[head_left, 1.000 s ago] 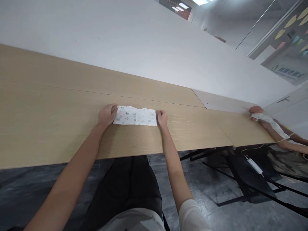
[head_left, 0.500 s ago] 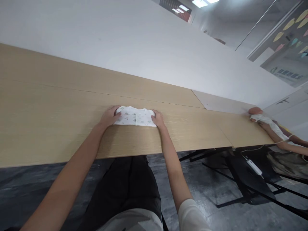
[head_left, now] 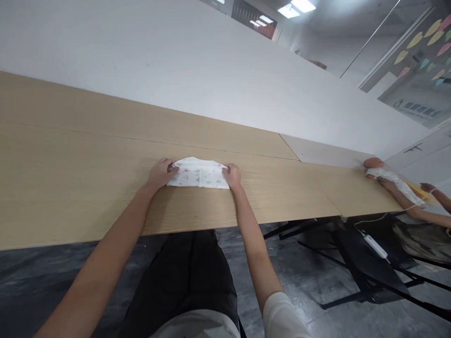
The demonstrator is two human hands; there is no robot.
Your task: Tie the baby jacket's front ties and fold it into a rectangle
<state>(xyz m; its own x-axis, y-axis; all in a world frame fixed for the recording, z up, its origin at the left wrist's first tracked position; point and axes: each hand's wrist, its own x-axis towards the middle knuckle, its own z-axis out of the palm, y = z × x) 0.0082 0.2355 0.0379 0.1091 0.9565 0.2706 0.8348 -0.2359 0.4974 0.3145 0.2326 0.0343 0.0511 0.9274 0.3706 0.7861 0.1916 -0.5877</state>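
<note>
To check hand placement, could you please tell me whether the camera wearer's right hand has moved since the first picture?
Yes: the right hand has shifted slightly left, away from the pale panel and onto the cloth.

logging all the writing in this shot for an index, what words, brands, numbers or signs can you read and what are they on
No text is legible.
Sign on the pane, upper right: a row of large characters, too blurred to read.
Patterned white cloth: small printed motifs, no readable words.
Leaf-shaped papers: any writing is too small to read.
White box: no readable label.
</note>
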